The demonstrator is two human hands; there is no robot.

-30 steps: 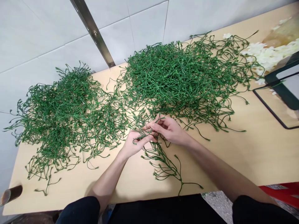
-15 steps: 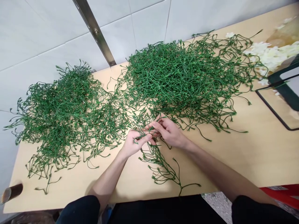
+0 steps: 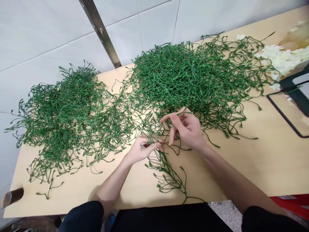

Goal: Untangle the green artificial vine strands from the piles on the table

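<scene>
My left hand (image 3: 145, 149) is closed, thumb against fingers, around thin green plastic stems; the tips there are slightly blurred. Below it, a branching green stem bunch (image 3: 170, 175) stretches over the table towards its front edge. My right hand (image 3: 185, 129) is apart from the left, at the front of the large pile of green stems (image 3: 183, 74). Its fingers are spread and bent. A bit of green stem crosses near its index finger; whether the hand touches it I cannot make out. Loose stems lie beneath both hands.
A second pile of green stems (image 3: 62, 116) covers the left of the wooden table (image 3: 229, 167). White artificial flowers (image 3: 277, 58) and a dark-framed object (image 3: 296, 90) are at the right. A metal post (image 3: 101, 32) stands against the tiled wall, and a brown cylinder (image 3: 13, 197) is front left.
My right hand has parted from my left, moving right and slightly up to the large pile, its fingers spreading. The left hand stays nearly in place with the stems.
</scene>
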